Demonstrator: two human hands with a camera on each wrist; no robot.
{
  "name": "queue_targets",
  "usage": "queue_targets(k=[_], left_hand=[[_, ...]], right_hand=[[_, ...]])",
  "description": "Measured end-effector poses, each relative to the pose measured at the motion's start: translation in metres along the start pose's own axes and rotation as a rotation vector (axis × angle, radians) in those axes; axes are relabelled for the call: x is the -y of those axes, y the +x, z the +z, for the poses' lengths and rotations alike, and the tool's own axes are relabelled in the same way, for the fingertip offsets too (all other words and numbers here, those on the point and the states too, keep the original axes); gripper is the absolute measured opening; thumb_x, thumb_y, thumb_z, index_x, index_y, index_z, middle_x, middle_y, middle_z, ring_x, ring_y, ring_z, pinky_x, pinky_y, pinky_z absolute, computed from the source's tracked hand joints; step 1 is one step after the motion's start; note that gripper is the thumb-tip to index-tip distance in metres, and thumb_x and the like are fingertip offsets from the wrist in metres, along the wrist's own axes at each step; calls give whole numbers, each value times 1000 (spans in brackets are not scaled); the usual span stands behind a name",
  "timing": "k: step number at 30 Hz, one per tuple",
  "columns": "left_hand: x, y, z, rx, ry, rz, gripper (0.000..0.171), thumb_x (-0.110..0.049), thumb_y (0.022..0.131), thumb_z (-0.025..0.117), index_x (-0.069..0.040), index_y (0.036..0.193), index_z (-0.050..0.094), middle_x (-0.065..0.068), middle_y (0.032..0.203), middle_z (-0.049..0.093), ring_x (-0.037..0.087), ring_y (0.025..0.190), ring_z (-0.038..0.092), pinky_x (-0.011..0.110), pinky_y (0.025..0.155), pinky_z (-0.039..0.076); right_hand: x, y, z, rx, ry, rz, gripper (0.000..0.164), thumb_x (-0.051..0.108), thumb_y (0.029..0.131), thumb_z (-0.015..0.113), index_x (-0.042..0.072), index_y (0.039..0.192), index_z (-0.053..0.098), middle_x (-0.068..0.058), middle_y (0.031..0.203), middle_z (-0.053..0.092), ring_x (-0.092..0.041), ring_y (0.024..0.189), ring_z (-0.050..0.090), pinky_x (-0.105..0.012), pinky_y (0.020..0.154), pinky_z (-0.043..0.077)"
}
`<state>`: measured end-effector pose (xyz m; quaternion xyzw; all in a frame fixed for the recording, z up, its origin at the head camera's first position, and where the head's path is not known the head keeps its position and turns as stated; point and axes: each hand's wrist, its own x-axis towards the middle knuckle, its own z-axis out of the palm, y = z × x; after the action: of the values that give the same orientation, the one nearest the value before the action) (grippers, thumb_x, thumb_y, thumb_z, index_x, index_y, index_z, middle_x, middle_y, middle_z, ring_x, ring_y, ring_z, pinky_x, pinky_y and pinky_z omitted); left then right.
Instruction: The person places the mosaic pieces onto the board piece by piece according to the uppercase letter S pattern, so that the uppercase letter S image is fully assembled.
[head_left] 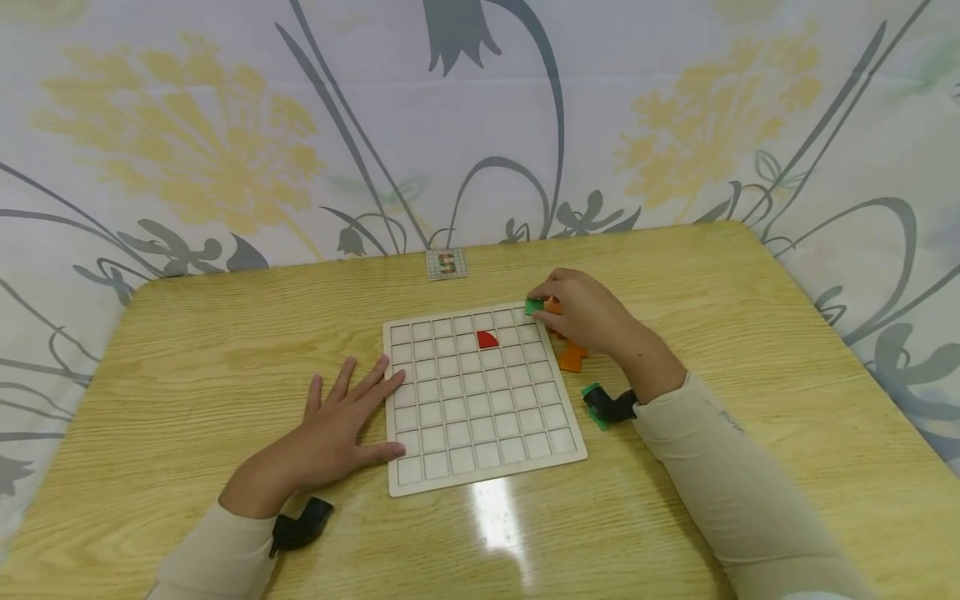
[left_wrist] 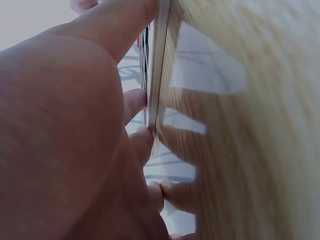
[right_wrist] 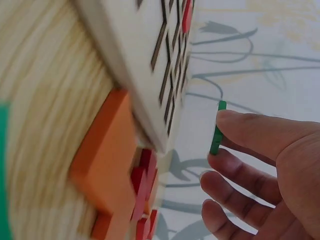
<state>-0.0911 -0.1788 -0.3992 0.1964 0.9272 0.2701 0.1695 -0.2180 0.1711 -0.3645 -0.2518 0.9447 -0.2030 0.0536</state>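
A white grid board (head_left: 480, 477) lies on the wooden table, with a red quarter-round piece (head_left: 487, 339) in one of its upper squares. My left hand (head_left: 330, 437) rests flat with fingers spread, its thumb and fingertips on the board's left edge. Over the board's far right corner, my right hand (head_left: 592, 312) pinches a small green piece (right_wrist: 218, 127) between thumb and index finger. Close by that hand, orange pieces (head_left: 572, 358) lie along the board's right edge. Red pieces (right_wrist: 142, 187) show beside the orange one in the right wrist view.
A small pattern card (head_left: 447, 264) stands at the table's back edge by the floral backdrop (head_left: 480, 125). Another green piece (head_left: 600, 419) lies right of the board, partly hidden by the black wrist camera (head_left: 617, 406). A second black camera (head_left: 302, 525) is on the left wrist.
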Motion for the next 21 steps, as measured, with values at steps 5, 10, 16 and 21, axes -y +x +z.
queue_targets(k=[5, 10, 16, 21], left_hand=[[-1, 0, 0, 10, 1, 2, 90, -57, 89, 67, -28, 161, 22, 5, 170, 6, 43, 154, -13, 71, 112, -18], [0, -2, 0, 10, 0, 0, 89, -56, 90, 66, -28, 161, 22, 5, 170, 7, 43, 154, -14, 71, 112, -18], [-1, -3, 0, 14, -6, 2, 87, -56, 91, 65, -29, 161, 21, 4, 170, 7, 42, 154, -14, 70, 113, -19], [-2, -2, -2, 15, -9, 0, 86, -55, 92, 65, -29, 161, 20, 4, 170, 5, 42, 154, -15, 69, 113, -19]], right_hand=[[14, 5, 0, -12, 15, -18, 30, 17, 95, 71, 4, 122, 71, -11, 106, 65, -24, 86, 58, -35, 74, 50], [27, 12, 3, -10, 32, -22, 31, 19, 95, 71, 6, 123, 71, -10, 108, 65, -23, 89, 57, -34, 75, 50], [41, 18, 6, -22, 56, -45, 30, 19, 95, 71, 8, 123, 72, -6, 109, 65, -22, 93, 58, -33, 78, 51], [50, 22, 11, -61, 73, -86, 29, 18, 95, 71, 8, 121, 72, -7, 108, 65, -23, 91, 59, -33, 75, 50]])
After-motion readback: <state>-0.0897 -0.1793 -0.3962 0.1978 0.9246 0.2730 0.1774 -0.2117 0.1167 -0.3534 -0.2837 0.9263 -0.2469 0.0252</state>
